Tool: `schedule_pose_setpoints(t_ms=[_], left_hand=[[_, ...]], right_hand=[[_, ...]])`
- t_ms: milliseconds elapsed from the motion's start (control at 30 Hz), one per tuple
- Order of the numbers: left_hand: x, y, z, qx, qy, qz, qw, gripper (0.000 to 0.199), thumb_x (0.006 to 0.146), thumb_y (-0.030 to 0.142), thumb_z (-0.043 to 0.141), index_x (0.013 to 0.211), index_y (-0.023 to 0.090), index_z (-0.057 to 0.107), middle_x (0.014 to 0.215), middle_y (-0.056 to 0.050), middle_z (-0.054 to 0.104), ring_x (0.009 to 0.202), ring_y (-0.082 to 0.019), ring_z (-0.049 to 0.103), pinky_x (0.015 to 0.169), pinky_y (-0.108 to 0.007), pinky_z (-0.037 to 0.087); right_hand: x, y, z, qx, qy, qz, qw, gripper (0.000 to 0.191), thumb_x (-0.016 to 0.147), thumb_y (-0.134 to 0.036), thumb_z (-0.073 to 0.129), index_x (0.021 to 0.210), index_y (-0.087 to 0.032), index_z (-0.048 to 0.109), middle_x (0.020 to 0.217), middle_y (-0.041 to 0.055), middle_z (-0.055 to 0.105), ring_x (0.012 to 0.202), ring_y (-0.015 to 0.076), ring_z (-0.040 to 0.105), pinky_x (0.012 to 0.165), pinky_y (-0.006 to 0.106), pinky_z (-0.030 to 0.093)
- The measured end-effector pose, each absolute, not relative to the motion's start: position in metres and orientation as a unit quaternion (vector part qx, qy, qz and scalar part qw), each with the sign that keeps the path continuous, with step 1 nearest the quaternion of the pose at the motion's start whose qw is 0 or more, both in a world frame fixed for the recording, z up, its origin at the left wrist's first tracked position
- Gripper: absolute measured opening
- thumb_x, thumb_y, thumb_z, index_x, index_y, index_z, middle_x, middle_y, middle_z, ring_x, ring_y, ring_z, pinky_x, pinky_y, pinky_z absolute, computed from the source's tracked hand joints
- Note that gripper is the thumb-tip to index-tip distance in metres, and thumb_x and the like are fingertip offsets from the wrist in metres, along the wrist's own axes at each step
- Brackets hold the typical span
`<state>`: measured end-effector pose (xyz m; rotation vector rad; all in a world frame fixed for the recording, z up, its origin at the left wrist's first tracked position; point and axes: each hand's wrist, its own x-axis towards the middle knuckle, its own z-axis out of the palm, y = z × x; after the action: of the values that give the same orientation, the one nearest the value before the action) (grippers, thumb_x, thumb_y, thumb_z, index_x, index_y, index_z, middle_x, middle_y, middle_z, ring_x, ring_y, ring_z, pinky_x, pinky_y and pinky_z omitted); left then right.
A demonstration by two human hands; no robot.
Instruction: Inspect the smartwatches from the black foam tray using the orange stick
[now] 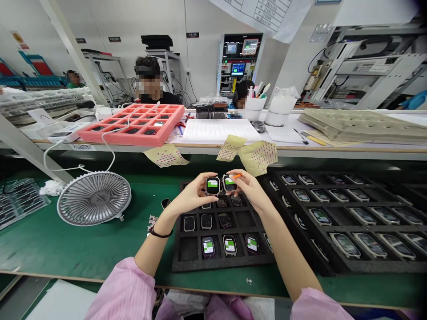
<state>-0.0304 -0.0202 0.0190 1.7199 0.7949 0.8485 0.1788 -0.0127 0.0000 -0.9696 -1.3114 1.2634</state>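
We are working in an electronics assembly workshop: a green-matted bench (66, 249) is running across the lower frame, foam trays of smartwatches (340, 226) are filling the right, and a test machine (238, 69) is standing upper centre

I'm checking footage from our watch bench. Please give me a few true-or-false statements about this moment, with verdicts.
1. The left hand holds a black square smartwatch with a green-lit screen. True.
2. The right hand is empty. False: it holds a second black smartwatch and a small orange item.
3. A thin black wristband circles the left wrist. True.
4. The grey round ribbed desk fan stands to the right of the black foam tray. False: it stands left of that tray, on the green mat.
5. A salmon-pink compartment tray sits on the raised shelf beyond the mat. True.
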Motion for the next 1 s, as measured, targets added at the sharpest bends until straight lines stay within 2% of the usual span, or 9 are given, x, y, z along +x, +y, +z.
schedule_pose_setpoints(t_ms=[67,133,233,300,433,633,767,867,1000], left_hand=[[-0.028,-0.022,0.017,0.743,0.328,0.362,0.458,0.053,0.079,0.024,0.070,0.127,0.020,0.048,0.120,-0.010,0.060,0.100,-0.020,0.061,0.074,-0.028,0.051],[-0.024,-0.023,0.014,0.778,0.341,0.383,0.364,0.045,0.081,0.023,0.068,0.122,0.019,0.052,0.119,-0.010,0.060,0.099,-0.020,0.061,0.075,-0.030,0.051],[-0.018,-0.022,0.008,0.824,0.346,0.391,0.219,0.041,0.077,0.018,0.070,0.117,0.020,0.058,0.119,-0.010,0.058,0.111,-0.025,0.055,0.091,-0.038,0.048],[-0.016,-0.021,0.005,0.847,0.348,0.368,0.163,0.046,0.075,0.012,0.069,0.119,0.021,0.058,0.123,-0.010,0.057,0.116,-0.026,0.052,0.097,-0.041,0.044],[-0.017,-0.019,0.001,0.857,0.389,0.325,0.096,0.045,0.075,0.008,0.065,0.118,0.021,0.059,0.127,-0.010,0.058,0.115,-0.028,0.054,0.091,-0.043,0.044],[-0.021,-0.023,0.012,0.837,0.323,0.425,0.121,0.040,0.074,0.018,0.071,0.113,0.021,0.062,0.120,-0.009,0.063,0.113,-0.026,0.055,0.097,-0.042,0.043],[-0.020,-0.027,0.018,0.833,0.289,0.450,0.141,0.039,0.075,0.023,0.073,0.112,0.022,0.063,0.122,-0.010,0.063,0.115,-0.026,0.055,0.098,-0.042,0.043],[-0.017,-0.029,0.018,0.837,0.268,0.452,0.154,0.038,0.076,0.021,0.072,0.112,0.021,0.063,0.122,-0.010,0.064,0.114,-0.026,0.056,0.099,-0.042,0.043],[-0.016,-0.029,0.016,0.838,0.256,0.447,0.179,0.039,0.076,0.020,0.070,0.114,0.022,0.062,0.118,-0.009,0.067,0.112,-0.025,0.058,0.098,-0.042,0.044]], right_hand=[[0.174,-0.014,-0.001,-0.407,-0.544,0.525,0.512,0.032,0.078,-0.048,0.070,0.095,-0.022,0.063,0.077,0.0006,0.066,0.057,0.0146,0.065,0.045,0.024,0.047],[0.170,-0.015,-0.003,-0.409,-0.547,0.524,0.509,0.032,0.079,-0.049,0.070,0.094,-0.022,0.065,0.077,0.0003,0.065,0.055,0.0124,0.060,0.046,0.024,0.048],[0.164,-0.018,-0.008,-0.406,-0.556,0.525,0.501,0.034,0.080,-0.049,0.067,0.099,-0.021,0.065,0.078,-0.0002,0.064,0.055,0.0115,0.058,0.047,0.024,0.051],[0.160,-0.021,-0.013,-0.411,-0.566,0.521,0.490,0.036,0.081,-0.046,0.066,0.108,-0.022,0.063,0.085,0.0008,0.065,0.059,0.0125,0.061,0.050,0.025,0.054],[0.155,-0.028,-0.014,-0.418,-0.582,0.505,0.480,0.041,0.082,-0.038,0.067,0.120,-0.025,0.060,0.100,0.0027,0.065,0.064,0.0125,0.064,0.056,0.026,0.057],[0.162,-0.030,0.002,-0.315,-0.539,0.621,0.473,0.044,0.074,-0.033,0.078,0.115,-0.025,0.065,0.106,0.0045,0.067,0.094,0.0186,0.065,0.076,0.031,0.059],[0.167,-0.028,0.005,-0.262,-0.518,0.693,0.427,0.040,0.071,-0.036,0.081,0.107,-0.022,0.069,0.098,0.0051,0.069,0.088,0.0181,0.066,0.076,0.031,0.058],[0.167,-0.028,0.002,-0.260,-0.508,0.700,0.430,0.041,0.067,-0.038,0.084,0.102,-0.021,0.071,0.092,0.0046,0.070,0.082,0.0178,0.067,0.073,0.030,0.057],[0.170,-0.030,0.002,-0.267,-0.515,0.689,0.434,0.045,0.065,-0.037,0.085,0.104,-0.020,0.070,0.096,0.0056,0.070,0.086,0.0195,0.067,0.071,0.028,0.056]])
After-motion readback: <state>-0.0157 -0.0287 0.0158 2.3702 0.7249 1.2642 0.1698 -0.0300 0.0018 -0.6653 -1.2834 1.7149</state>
